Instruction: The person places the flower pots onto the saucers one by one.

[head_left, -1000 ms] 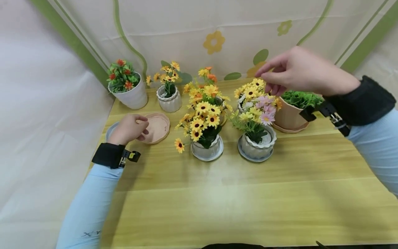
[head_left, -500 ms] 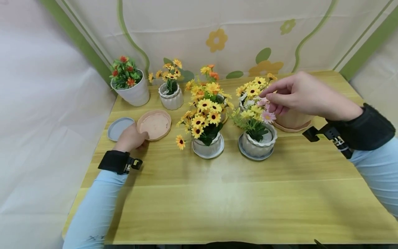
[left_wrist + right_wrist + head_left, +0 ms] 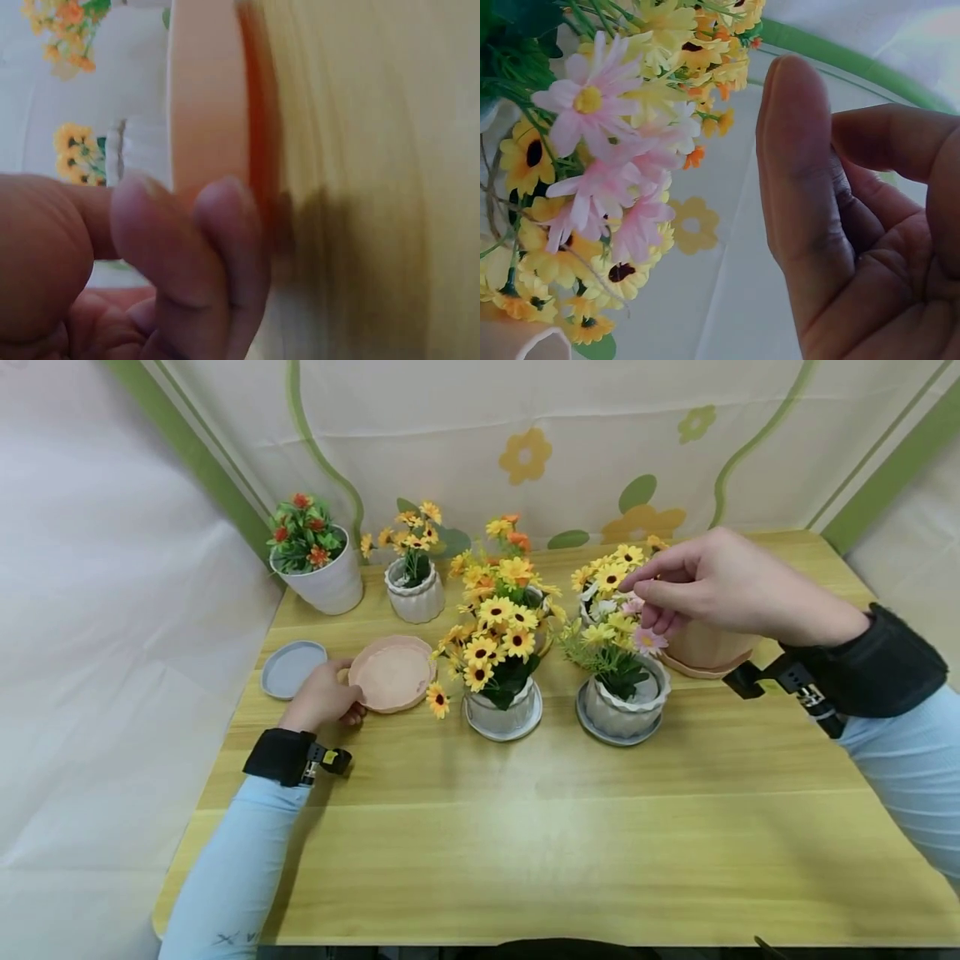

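Note:
My left hand (image 3: 324, 695) pinches the near left rim of a round peach saucer (image 3: 393, 674). In the left wrist view a narrow shadowed gap runs along the underside of the saucer (image 3: 210, 97); part of its rim is hidden behind my fingers. A grey-blue saucer (image 3: 293, 669) lies just left of that hand. My right hand (image 3: 697, 585) hovers with loosely bent fingers above a white pot (image 3: 624, 708) of pink and yellow flowers. The right wrist view shows the pink flowers (image 3: 589, 101) apart from the fingers, and nothing is held.
A pot of black-centred yellow flowers (image 3: 498, 714) stands on a saucer mid-table. Behind are a red-flowered pot (image 3: 326, 578), a small white pot (image 3: 416, 597) and more yellow flowers. A peach pot (image 3: 708, 647) on a saucer stands right, partly hidden by my right hand.
My left hand has come down to the peach saucer, taken its rim and shifted it slightly right and nearer. My right hand has lowered toward the pink flowers, then stayed nearly still.

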A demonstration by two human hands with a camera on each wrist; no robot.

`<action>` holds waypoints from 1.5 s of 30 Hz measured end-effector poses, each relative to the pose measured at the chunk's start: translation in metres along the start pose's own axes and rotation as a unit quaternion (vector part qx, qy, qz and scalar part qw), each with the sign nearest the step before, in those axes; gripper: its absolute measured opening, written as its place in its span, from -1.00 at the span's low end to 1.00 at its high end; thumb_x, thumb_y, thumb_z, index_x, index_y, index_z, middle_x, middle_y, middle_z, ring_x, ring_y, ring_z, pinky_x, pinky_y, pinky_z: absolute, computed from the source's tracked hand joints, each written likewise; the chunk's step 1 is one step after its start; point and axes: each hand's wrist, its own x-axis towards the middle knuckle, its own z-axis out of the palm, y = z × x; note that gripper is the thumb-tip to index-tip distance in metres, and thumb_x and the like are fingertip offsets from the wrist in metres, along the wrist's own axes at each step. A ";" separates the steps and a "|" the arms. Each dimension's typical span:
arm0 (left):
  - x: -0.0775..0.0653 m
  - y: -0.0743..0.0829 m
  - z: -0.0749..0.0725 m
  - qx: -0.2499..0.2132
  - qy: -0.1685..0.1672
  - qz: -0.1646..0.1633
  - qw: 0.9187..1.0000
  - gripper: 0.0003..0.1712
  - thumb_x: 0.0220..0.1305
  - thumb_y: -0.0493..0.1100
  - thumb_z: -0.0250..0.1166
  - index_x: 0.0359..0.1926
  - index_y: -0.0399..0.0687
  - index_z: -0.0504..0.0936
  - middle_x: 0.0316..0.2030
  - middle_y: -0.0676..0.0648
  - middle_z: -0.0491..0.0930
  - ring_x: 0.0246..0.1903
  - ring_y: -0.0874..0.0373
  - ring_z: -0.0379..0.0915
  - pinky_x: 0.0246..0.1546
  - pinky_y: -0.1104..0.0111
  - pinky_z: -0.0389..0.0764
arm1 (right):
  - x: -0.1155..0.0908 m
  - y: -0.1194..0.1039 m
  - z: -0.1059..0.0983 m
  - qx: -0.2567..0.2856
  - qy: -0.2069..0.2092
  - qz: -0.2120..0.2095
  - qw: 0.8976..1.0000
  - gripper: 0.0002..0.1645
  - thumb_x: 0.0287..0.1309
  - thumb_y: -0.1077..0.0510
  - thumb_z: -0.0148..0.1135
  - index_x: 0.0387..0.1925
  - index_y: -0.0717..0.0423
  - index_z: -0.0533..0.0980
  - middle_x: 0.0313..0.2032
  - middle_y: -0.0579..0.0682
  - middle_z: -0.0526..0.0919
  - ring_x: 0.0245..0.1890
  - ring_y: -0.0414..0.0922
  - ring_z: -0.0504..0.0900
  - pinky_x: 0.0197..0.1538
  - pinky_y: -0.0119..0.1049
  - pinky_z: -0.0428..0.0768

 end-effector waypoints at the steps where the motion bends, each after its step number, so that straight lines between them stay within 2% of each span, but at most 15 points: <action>1: -0.002 0.000 0.002 0.001 -0.011 0.005 1.000 -0.20 0.36 -0.34 0.08 0.53 -0.27 -0.04 -0.52 -0.20 0.66 -0.60 0.03 0.60 -0.52 0.27 0.67 | 0.001 -0.002 0.000 0.000 -0.001 -0.001 1.000 -0.64 0.42 0.09 0.15 0.05 0.27 0.61 -0.37 0.10 0.74 -0.43 -0.05 0.72 -0.37 -0.32 0.69; 7: -0.011 0.001 0.015 0.010 -0.051 0.028 0.998 -0.21 0.36 -0.33 0.11 0.53 -0.23 0.00 -0.48 -0.21 0.66 -0.60 0.03 0.59 -0.53 0.25 0.67 | 0.010 -0.012 0.003 -0.007 -0.018 -0.012 1.000 -0.64 0.43 0.04 0.13 0.03 0.20 0.63 -0.35 0.12 0.73 -0.39 -0.03 0.72 -0.33 -0.28 0.70; 11: -0.016 0.003 0.024 0.019 -0.058 0.037 0.997 -0.23 0.36 -0.30 0.13 0.52 -0.20 0.03 -0.47 -0.20 0.66 -0.61 0.01 0.58 -0.54 0.23 0.67 | 0.014 -0.021 0.008 -0.008 -0.024 -0.021 0.999 -0.66 0.42 0.04 0.14 0.03 0.16 0.64 -0.36 0.09 0.71 -0.40 -0.05 0.69 -0.35 -0.30 0.68; 15: -0.019 0.004 0.029 0.036 -0.055 0.042 0.997 -0.24 0.36 -0.28 0.14 0.51 -0.17 0.05 -0.49 -0.18 0.66 -0.63 0.00 0.57 -0.56 0.21 0.67 | 0.011 -0.034 0.030 0.001 -0.019 -0.047 0.999 -0.75 0.39 0.18 0.17 -0.03 0.17 0.67 -0.41 0.02 0.72 -0.44 -0.10 0.69 -0.39 -0.31 0.69; 17: -0.018 0.005 0.030 0.041 -0.057 0.044 0.997 -0.23 0.35 -0.28 0.14 0.51 -0.17 0.05 -0.49 -0.18 0.66 -0.63 0.00 0.57 -0.56 0.21 0.66 | 0.006 -0.039 0.048 -0.008 0.001 -0.091 0.996 -0.78 0.35 0.25 0.19 -0.07 0.15 0.70 -0.47 -0.06 0.70 -0.50 -0.18 0.67 -0.45 -0.36 0.67; 19: -0.018 0.006 0.029 0.047 -0.058 0.044 0.996 -0.22 0.35 -0.26 0.14 0.51 -0.19 0.05 -0.49 -0.16 0.66 -0.63 0.01 0.57 -0.56 0.21 0.66 | -0.001 -0.042 0.073 -0.027 0.038 -0.156 0.987 -0.80 0.28 0.30 0.25 -0.13 0.13 0.72 -0.51 -0.13 0.68 -0.61 -0.30 0.56 -0.55 -0.44 0.58; 22: -0.016 0.005 0.027 0.050 -0.060 0.043 0.996 -0.24 0.36 -0.24 0.14 0.50 -0.20 0.07 -0.48 -0.15 0.66 -0.62 0.02 0.57 -0.55 0.22 0.66 | -0.009 -0.045 0.117 -0.046 0.083 -0.264 0.960 -0.82 0.15 0.36 0.34 -0.20 0.18 0.72 -0.49 -0.08 0.71 -0.71 -0.38 0.43 -0.65 -0.51 0.44; 25: -0.013 0.004 0.024 0.048 -0.062 0.040 0.996 -0.30 0.36 -0.23 0.13 0.46 -0.22 0.15 -0.47 -0.15 0.66 -0.61 0.04 0.57 -0.55 0.25 0.65 | -0.014 -0.049 0.161 -0.067 0.076 -0.311 0.945 -0.80 0.14 0.33 0.36 -0.17 0.23 0.70 -0.34 0.04 0.76 -0.58 -0.31 0.60 -0.48 -0.51 0.59; 28: -0.012 0.004 0.019 0.043 -0.064 0.045 0.996 -0.43 0.39 -0.21 0.10 0.37 -0.27 0.29 -0.46 -0.17 0.66 -0.60 0.04 0.56 -0.55 0.27 0.63 | -0.011 -0.051 0.197 -0.100 0.029 -0.304 0.947 -0.80 0.23 0.29 0.29 -0.12 0.22 0.68 -0.22 0.04 0.76 -0.29 -0.17 0.73 -0.19 -0.36 0.68; 30: -0.012 0.006 0.015 0.045 -0.064 0.051 0.996 -0.50 0.42 -0.19 0.09 0.30 -0.31 0.36 -0.45 -0.18 0.66 -0.58 0.04 0.56 -0.54 0.28 0.63 | -0.004 -0.049 0.217 -0.133 -0.007 -0.284 0.949 -0.84 0.28 0.31 0.21 -0.17 0.19 0.68 -0.27 -0.01 0.74 -0.28 -0.18 0.70 -0.20 -0.33 0.67; 32: -0.013 0.006 0.009 0.046 -0.059 0.055 0.996 -0.55 0.47 -0.17 0.07 0.26 -0.34 0.41 -0.44 -0.19 0.66 -0.57 0.03 0.57 -0.53 0.28 0.63 | 0.005 -0.047 0.234 -0.184 -0.028 -0.272 0.944 -0.83 0.28 0.35 0.17 -0.22 0.14 0.66 -0.31 -0.05 0.71 -0.31 -0.18 0.67 -0.26 -0.31 0.65; 35: -0.012 0.006 -0.003 0.050 -0.042 0.056 0.996 -0.55 0.51 -0.11 0.05 0.23 -0.34 0.45 -0.39 -0.22 0.67 -0.53 0.03 0.60 -0.49 0.28 0.65 | 0.017 -0.045 0.254 -0.274 -0.034 -0.257 0.926 -0.82 0.26 0.38 0.16 -0.24 0.12 0.63 -0.33 -0.04 0.66 -0.37 -0.17 0.62 -0.35 -0.31 0.62; 39: -0.010 0.005 -0.022 0.032 -0.001 0.057 0.998 -0.48 0.53 -0.02 0.03 0.26 -0.34 0.43 -0.31 -0.27 0.68 -0.44 -0.02 0.65 -0.42 0.27 0.69 | 0.030 -0.047 0.269 -0.367 -0.001 -0.252 0.895 -0.79 0.30 0.37 0.15 -0.12 0.18 0.65 -0.22 0.04 0.67 -0.29 -0.10 0.64 -0.30 -0.33 0.65; 42: -0.006 0.004 -0.038 -0.022 0.039 0.051 0.998 -0.40 0.53 0.02 0.01 0.34 -0.37 0.34 -0.28 -0.25 0.67 -0.40 0.02 0.66 -0.38 0.29 0.70 | 0.037 -0.052 0.274 -0.400 0.030 -0.254 0.880 -0.80 0.32 0.36 0.13 -0.14 0.21 0.66 -0.24 0.03 0.67 -0.29 -0.08 0.63 -0.31 -0.35 0.66; 45: 0.003 0.006 -0.054 -0.103 0.079 0.037 0.991 -0.32 0.53 0.04 0.00 0.44 -0.35 0.18 -0.28 -0.18 0.66 -0.44 0.11 0.66 -0.36 0.34 0.71 | 0.044 -0.052 0.278 -0.426 0.058 -0.262 0.864 -0.81 0.26 0.37 0.16 -0.29 0.16 0.68 -0.39 -0.02 0.66 -0.41 -0.12 0.60 -0.42 -0.38 0.62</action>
